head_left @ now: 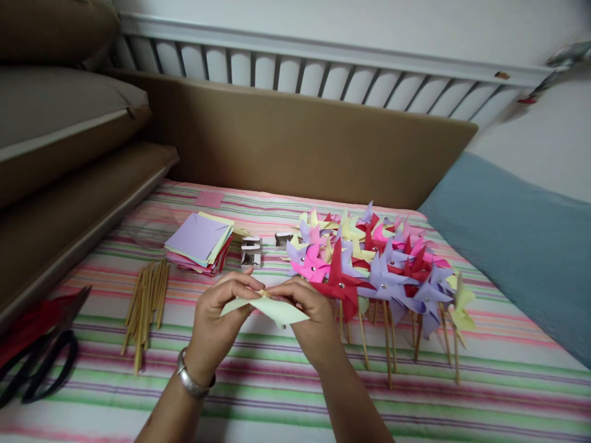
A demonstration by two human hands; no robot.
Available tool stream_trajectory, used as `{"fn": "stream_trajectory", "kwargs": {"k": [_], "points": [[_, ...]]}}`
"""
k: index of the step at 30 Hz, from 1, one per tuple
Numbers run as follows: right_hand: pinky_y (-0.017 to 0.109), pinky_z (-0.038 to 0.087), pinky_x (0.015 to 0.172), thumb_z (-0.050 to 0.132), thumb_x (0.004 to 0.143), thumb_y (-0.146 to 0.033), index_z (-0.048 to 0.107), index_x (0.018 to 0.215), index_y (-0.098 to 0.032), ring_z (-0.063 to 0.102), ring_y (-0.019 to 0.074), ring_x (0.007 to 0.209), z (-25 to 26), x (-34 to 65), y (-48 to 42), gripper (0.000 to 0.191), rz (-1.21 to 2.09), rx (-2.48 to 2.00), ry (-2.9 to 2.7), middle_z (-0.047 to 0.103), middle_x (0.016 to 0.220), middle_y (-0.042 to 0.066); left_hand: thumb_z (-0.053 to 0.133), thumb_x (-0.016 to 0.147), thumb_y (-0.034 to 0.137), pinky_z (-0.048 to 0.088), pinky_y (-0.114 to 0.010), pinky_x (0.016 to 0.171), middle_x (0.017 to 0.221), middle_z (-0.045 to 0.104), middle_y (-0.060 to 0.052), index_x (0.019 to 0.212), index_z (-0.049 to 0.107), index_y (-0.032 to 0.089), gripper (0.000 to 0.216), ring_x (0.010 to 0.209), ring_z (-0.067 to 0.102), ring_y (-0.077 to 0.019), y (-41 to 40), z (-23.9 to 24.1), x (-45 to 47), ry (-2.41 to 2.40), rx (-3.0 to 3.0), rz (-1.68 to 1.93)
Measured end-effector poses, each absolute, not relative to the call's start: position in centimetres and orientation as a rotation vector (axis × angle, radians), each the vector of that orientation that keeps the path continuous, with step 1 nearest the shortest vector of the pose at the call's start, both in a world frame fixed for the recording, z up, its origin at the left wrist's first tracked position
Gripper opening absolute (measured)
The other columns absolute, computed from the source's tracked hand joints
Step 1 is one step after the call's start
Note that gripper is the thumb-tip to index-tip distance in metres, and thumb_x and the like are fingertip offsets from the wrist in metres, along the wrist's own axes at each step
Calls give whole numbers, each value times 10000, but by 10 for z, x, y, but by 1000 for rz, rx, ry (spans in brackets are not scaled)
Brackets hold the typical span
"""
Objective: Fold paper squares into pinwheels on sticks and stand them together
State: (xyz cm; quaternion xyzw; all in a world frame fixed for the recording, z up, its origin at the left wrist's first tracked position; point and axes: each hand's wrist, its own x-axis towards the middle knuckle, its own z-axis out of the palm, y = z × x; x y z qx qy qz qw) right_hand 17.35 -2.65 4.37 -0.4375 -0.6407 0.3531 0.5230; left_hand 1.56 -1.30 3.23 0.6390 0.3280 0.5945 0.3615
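Gripping sheet with left hand and right hand, closing both on it, holding it above middle of surface. Having scissors then sticks toward left edge, pinwheels toward right edge, paper stack and boxes farther back, board along far edge.

A striped cloth in white, pink, green and purple forms the surface; at its near left lie dark-handled scissors by some red material — with a loose bunch of thin wooden sticks to their right. Farther off sit a stack of colored paper squares, clear plastic, a single pink square and two small open boxes — with many paper pinwheels crowded together on the right.
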Motion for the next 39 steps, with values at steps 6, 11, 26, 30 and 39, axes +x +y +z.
{"fn": "stream_trajectory", "kwargs": {"k": [6,11,26,30,39], "points": [[260,457,607,603,775,-170,716,821,-238,592,154,707,44,173,-28,140,857,-1058,-1512,640,768,30,654,729,107,394,-461,1011,813,675,6,746,659,222,116,789,635,-148,-14,32,15,829,1694,1527],[256,457,609,614,760,-147,716,825,-241,588,146,697,45,172,-28,153,851,-1032,-1514,640,772,24,645,733,93,384,-461,1016,817,675,14,753,650,224,132,793,631,-140,-15,32,14,831,1726,1532],[247,461,603,603,771,-123,713,815,-230,596,141,698,45,171,-29,160,789,-1000,-1540,633,747,24,638,735,77,376,-470,1017,809,666,19,754,647,226,150,773,626,-133,-14,31,12,819,1739,1528],[236,450,590,609,770,-114,713,826,-225,591,133,697,45,171,-30,162,772,-997,-1559,629,754,23,638,733,75,368,-473,1020,807,667,18,755,646,226,153,768,626,-133,-15,31,10,809,1734,1524],[230,456,596,615,763,-106,712,812,-219,594,131,690,46,169,-29,157,750,-968,-1559,623,734,21,631,739,71,363,-469,1020,785,660,25,745,640,226,154,736,625,-125,-15,31,10,791,1715,1523]]}}
